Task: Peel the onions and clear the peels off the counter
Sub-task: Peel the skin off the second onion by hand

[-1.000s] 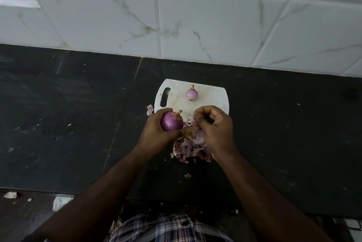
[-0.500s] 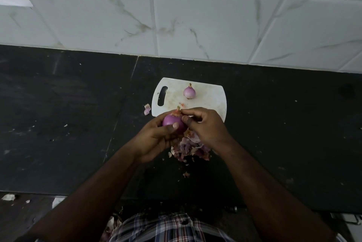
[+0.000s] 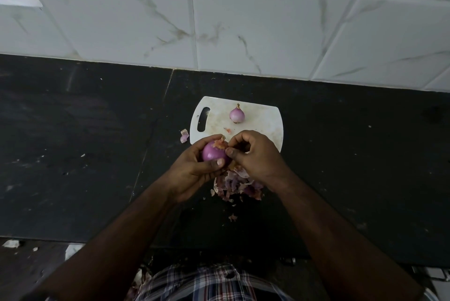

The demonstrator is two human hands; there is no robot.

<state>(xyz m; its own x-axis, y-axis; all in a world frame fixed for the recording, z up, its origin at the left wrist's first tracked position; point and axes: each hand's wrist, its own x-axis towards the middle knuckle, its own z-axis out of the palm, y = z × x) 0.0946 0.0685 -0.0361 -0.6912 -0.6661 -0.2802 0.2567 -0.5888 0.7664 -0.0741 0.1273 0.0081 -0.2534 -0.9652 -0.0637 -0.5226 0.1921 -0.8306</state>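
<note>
**Onion peeling at the cutting board: items in view**

Landmark: white cutting board [image 3: 263,120], lying flat on the black counter [image 3: 73,154], its handle slot at the left end.

1. Left hand [image 3: 192,169]: at the board's near left corner, fingers curled around a purple onion [image 3: 213,153], thumb pressed on its near side. The onion is held above the board's near edge.
2. Right hand [image 3: 258,154]: over the board's near edge, just right of the held onion. Fingertips are bunched and pinch a scrap of papery skin [image 3: 220,144] at the onion's top.
3. Second onion [image 3: 237,115]: resting on the board near its far edge, stem tip pointing toward the wall, well apart from both hands.
4. Small orange-pink flake [image 3: 227,130]: on the board, between the second onion and the hands.
5. Pile of peels [image 3: 237,186]: on the counter just off the board's near edge, partly under the right wrist.
6. Loose peel [image 3: 184,135]: on the counter just beside the board's left end.
7. Stray peel bit [image 3: 233,217]: on the counter, nearer the person than the pile.
8. White marbled wall tiles [image 3: 243,20]: beyond the board's far side.
9. Plaid shirt [image 3: 207,283]: at the lower edge of the view.
</note>
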